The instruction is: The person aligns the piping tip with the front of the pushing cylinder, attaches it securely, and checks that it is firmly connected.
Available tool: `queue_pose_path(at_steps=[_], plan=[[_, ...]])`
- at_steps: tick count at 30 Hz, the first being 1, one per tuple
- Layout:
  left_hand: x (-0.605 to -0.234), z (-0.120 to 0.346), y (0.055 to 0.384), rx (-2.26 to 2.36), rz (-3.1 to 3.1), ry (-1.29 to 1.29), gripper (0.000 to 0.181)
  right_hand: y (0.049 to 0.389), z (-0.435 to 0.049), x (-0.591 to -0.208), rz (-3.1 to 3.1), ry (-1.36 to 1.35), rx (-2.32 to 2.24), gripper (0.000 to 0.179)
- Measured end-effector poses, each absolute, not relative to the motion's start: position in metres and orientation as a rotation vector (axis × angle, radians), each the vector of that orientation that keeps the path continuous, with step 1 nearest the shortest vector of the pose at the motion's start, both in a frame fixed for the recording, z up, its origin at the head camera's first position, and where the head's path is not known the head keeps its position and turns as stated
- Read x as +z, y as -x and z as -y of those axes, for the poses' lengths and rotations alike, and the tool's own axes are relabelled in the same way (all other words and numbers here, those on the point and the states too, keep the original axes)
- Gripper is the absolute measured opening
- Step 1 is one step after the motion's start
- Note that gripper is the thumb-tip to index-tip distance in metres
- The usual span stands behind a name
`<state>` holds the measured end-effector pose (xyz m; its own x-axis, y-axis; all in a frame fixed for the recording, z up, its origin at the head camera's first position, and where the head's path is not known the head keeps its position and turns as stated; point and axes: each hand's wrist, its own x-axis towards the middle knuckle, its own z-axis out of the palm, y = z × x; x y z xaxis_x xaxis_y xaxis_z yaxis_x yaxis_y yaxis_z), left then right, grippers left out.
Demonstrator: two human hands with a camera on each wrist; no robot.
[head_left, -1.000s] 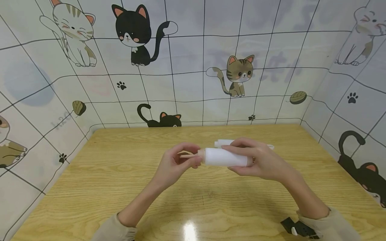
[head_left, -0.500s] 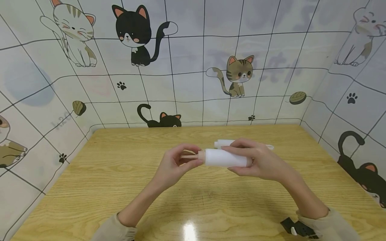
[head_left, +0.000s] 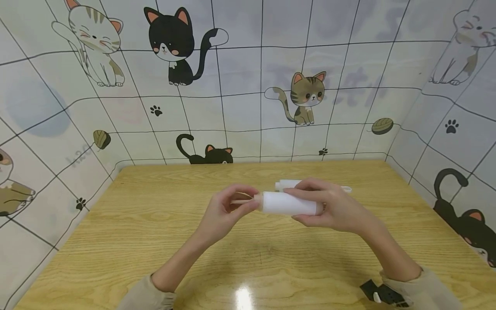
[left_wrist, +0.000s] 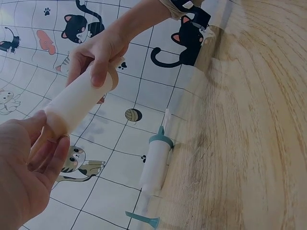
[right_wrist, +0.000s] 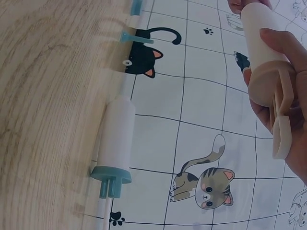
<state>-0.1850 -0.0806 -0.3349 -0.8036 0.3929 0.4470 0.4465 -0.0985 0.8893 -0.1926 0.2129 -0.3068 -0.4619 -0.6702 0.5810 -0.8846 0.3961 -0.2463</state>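
Observation:
Between my hands a white-barrelled icing syringe [head_left: 290, 203] is held level above the table. My left hand [head_left: 228, 213] pinches its beige end cap [head_left: 258, 200] between thumb and fingers; a thin beige nozzle [head_left: 241, 201] points back towards the left palm. My right hand [head_left: 339, 209] grips the other end of the barrel. The right wrist view shows the beige collar [right_wrist: 268, 84] there, with a pale looped plunger handle [right_wrist: 282, 139] sticking out. Behind it lies a second white syringe [right_wrist: 116, 136] with a teal collar, partly hidden by my right hand in the head view.
A small teal nozzle [left_wrist: 143, 219] lies near the second syringe's tip, and part of another teal piece [right_wrist: 136, 6] shows beyond it. Black pieces [head_left: 383, 292] sit by the right sleeve. A cat-patterned sheet [head_left: 240, 107] stands behind the wooden table [head_left: 155, 224].
The thumb and fingers of my left hand shift slightly at the end cap. My right hand and the syringe stay almost in place.

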Motion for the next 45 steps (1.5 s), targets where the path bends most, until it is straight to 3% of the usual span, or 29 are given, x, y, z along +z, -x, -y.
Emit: queue_pose_path(at_steps=[15,31,40,45], plan=[[-0.3356,0.0818,0.1854,-2.141,2.112,0.935,0.021,0.1921,-0.2118,-0.3073,2.236,-1.358,0.743,0.044],[-0.3355,0.0813,0.1853,-1.957,2.069,1.044,0.033,0.1932,-0.2131,-0.3105,2.273,-1.33,0.757,0.047],[-0.3355,0.0812,0.1855,-1.959,2.066,1.007,0.018,0.1911,-0.2115,-0.3092,2.28,-1.318,0.771,0.048],[-0.3357,0.082,0.1866,-2.014,2.1,0.976,0.019,0.1906,-0.2109,-0.3093,2.286,-1.313,0.774,0.048]])
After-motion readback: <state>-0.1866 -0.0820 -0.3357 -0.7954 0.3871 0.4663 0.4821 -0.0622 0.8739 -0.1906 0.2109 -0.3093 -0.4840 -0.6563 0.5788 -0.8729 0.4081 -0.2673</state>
